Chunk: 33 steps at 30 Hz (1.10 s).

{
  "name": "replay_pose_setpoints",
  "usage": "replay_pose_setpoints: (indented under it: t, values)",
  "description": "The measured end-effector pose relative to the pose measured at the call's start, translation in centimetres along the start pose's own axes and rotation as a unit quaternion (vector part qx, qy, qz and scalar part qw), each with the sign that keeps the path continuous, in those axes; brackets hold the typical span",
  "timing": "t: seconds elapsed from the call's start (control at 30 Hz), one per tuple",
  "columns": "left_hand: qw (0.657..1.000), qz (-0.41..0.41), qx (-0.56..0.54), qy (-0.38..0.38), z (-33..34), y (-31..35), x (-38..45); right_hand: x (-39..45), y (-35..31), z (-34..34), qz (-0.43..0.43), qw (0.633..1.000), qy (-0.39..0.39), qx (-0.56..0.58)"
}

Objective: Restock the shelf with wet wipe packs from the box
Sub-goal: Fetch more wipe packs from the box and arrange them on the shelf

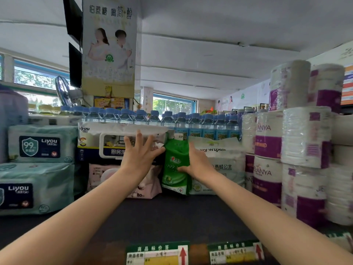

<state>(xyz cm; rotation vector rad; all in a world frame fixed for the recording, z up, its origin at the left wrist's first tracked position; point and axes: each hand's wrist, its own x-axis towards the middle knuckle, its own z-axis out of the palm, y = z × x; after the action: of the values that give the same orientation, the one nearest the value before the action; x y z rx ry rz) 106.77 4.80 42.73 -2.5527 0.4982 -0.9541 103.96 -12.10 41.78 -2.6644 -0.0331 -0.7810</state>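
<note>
Green pack point(176, 165) upright on shelf point(172, 217), wedged between kitchen wipes point(114, 144) and baby wipes point(219, 161). Right hand point(196, 161) grips green pack; left hand point(140, 152) flat, fingers spread, pressing kitchen wipes aside. Risk: tight gap, so forcing may crumple green pack or topple kitchen wipes stack.

The person is wearing nothing on either forearm as far as the view reaches, both being bare with no sleeve, and the left hand point(138, 153) and right hand point(196, 162) are showing no gloves, rings or watch.
</note>
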Motion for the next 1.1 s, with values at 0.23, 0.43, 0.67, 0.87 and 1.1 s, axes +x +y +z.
replay_pose_setpoints:
  t: [0.23,0.43,0.67,0.87,1.1]
  values:
    - [1.0,0.014,0.003,-0.001,-0.3,-0.3,-0.6,2.4,1.0,-1.7,-0.046,0.953,-0.077,-0.289]
    - [1.0,0.007,-0.017,-0.003,0.2,-0.3,0.0,3.4,0.8,-0.1,-0.063,0.934,-0.033,-0.351]
    - [0.999,0.014,-0.027,-0.022,-0.1,-0.3,-0.1,5.1,0.3,0.9,-0.044,0.91,-0.03,-0.411]
    - [0.998,0.023,-0.029,-0.044,-0.6,-0.6,-0.3,3.5,-1.0,-1.7,-0.065,0.938,0.012,-0.34]
    - [0.989,0.046,-0.138,0.033,-3.7,-0.2,-3.3,-3.0,-3.2,-6.1,-0.098,0.916,0.038,-0.387]
